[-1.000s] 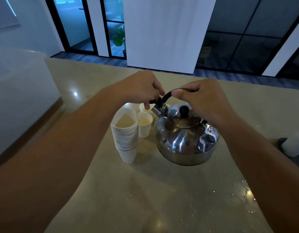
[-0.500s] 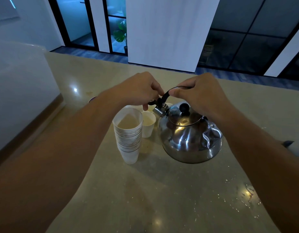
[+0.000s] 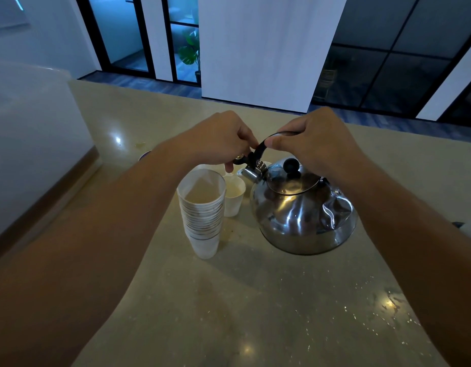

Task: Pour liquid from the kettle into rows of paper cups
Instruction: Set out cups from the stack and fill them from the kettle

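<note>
Single head-worn wide-angle view, looking forward and down along both forearms; close over the beige speckled stone countertop (image 3: 255, 313), dark glass-panelled doors (image 3: 387, 62) beyond.

Steel kettle (image 3: 300, 210) beside stacked cups (image 3: 202, 207)

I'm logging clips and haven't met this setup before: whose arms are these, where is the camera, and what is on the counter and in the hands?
No machine here: a person wears one wide-angle camera on the head, looking down at their own arms. The right hand grips the black handle of a steel kettle on the counter. The left hand pinches the lever at the kettle's spout end. Beside the kettle stands a stack of paper cups, with a single cup behind it. More cups are partly hidden by the hands.
</note>
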`<state>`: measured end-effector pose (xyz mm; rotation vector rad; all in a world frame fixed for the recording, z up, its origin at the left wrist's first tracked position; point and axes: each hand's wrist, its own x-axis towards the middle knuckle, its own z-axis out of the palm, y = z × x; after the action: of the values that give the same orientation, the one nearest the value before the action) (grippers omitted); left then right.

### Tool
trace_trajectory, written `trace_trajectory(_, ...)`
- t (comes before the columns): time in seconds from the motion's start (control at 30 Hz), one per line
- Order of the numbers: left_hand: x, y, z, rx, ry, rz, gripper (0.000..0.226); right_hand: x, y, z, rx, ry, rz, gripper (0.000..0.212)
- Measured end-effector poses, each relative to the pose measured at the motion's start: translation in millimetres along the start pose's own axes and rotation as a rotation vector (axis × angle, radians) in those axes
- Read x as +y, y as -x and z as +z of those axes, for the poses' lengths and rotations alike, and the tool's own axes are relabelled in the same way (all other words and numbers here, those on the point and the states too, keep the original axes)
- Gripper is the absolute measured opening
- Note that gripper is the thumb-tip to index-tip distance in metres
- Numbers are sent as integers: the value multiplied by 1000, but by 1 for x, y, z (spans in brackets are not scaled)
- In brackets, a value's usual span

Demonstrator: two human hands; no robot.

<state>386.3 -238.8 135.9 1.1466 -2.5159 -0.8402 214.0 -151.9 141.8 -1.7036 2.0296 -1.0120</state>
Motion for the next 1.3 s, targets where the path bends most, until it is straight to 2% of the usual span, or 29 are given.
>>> trace_trajectory(0.9, 3, -3, 5, -1, 17, -23, 31, -1, 1, -4, -6, 43, 12, 18)
trace_trajectory(1.2, 20, 6, 5, 110, 73, 18, 32, 12, 19, -15, 108, -208, 80, 12)
trace_trajectory(1.27, 28, 9, 6, 128, 75, 37, 31, 16, 24, -20, 152, -263, 101, 17)
trace_trajectory(1.3, 31, 10, 7, 136, 67, 51, 31, 20, 26, -21, 184, -303, 120, 27)
